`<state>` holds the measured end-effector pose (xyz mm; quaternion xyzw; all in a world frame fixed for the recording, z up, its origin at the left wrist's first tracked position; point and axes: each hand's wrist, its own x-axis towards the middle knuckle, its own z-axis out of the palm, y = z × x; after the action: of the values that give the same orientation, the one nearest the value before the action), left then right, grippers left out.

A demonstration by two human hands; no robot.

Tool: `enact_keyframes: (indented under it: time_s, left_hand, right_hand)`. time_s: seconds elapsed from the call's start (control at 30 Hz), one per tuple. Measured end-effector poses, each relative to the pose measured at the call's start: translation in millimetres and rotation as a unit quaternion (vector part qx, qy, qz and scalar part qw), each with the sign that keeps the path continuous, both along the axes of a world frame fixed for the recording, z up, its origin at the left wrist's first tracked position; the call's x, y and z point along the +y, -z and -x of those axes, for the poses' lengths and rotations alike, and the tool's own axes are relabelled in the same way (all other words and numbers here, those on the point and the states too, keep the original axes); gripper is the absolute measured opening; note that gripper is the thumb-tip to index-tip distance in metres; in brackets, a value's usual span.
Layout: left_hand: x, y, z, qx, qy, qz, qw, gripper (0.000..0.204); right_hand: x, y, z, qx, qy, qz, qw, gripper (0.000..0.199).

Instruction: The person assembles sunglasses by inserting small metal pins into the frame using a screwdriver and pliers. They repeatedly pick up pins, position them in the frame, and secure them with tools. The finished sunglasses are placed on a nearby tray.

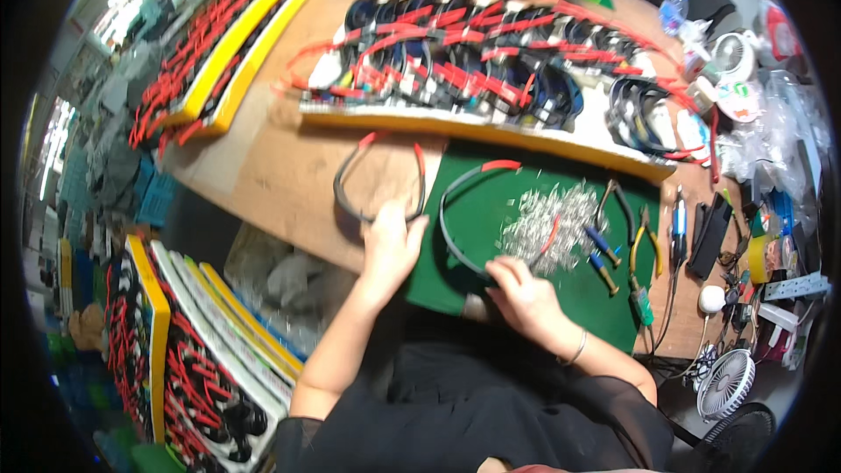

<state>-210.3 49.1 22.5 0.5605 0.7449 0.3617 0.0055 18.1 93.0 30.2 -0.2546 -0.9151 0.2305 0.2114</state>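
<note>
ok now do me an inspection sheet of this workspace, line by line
Surface: wooden table, partly covered by a green mat
Job's things: U-shaped cable and arched cable, both showing red tips; pile of small silvery pieces on the mat
Clutter: yellow-handled pliers and two blue tools right of the pile; plastic bags far right
Hands: left hand holds the U-shaped cable, right hand the arched cable
Cables: red-and-black bundles in a long yellow-edged tray; too blurred to count
Surroundings: white fan lower right
</note>
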Motion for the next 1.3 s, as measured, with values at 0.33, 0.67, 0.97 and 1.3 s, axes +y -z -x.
enact_keyframes:
  time_s: [0.33,0.67,0.97,1.3]
  left_hand:
    - [-32.2,-24.8,-6.3,-0.292,-0.093,-0.106,0.946,0.015]
    - [-73.3,-91.9,-44.7,-0.187,-0.059,-0.208,0.958,0.013]
    - [-39.0,-88.0,-137.4,-0.180,0.299,-0.093,0.932,0.011]
    - [-21.2,-73.0,-165.9,-0.118,0.507,0.018,0.854,0.023]
  right_hand:
    - [9.1,10.3,-6.5,0.033,-0.053,-0.100,0.993,0.022]
    - [13.7,6.9,56.5,0.073,-0.070,-0.044,0.994,0.029]
    - [0.6,-49.5,-76.0,0.352,-0.098,0.200,0.909,0.024]
    - [-34.8,-53.4,-132.4,0.362,-0.002,0.271,0.892,0.013]
